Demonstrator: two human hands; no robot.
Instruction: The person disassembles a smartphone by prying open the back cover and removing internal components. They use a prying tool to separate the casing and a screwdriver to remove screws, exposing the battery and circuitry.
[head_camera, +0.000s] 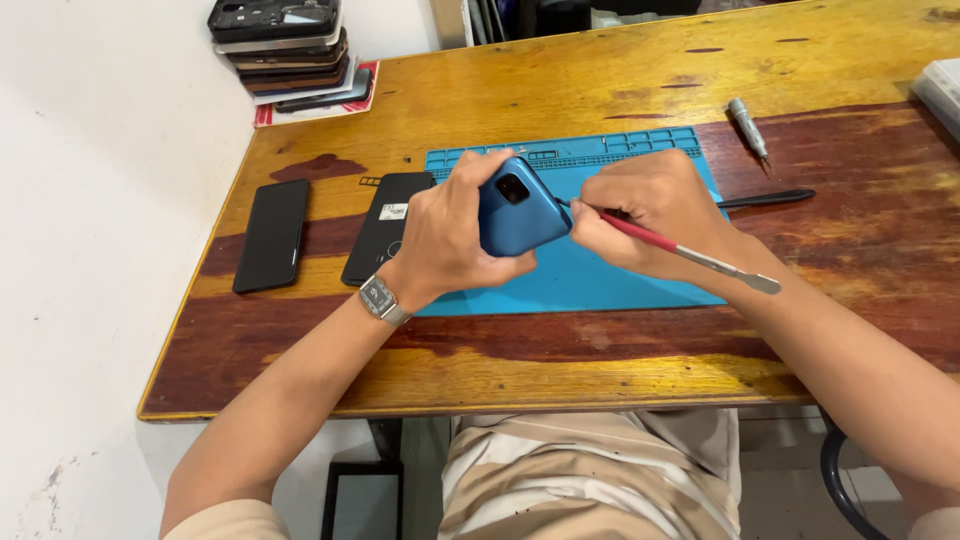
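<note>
My left hand (452, 232) grips a blue phone (518, 210), back outward, tilted above the blue mat (600, 275). My right hand (650, 210) pinches a red-handled pry tool (690, 253), its tip at the phone's edge. Two dark phones (272, 235) lie left of the mat; a screwdriver (748, 125) lies well apart.

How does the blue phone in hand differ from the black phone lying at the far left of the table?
The blue phone is held up off the blue mat by the left hand, tilted, with its camera side showing. The black phone lies flat on the wooden table, untouched, showing a plain dark face.

The right hand sets a red-handled tool against the blue phone's edge; nothing touches the black phone.

Both are slim rectangular handsets.
</note>
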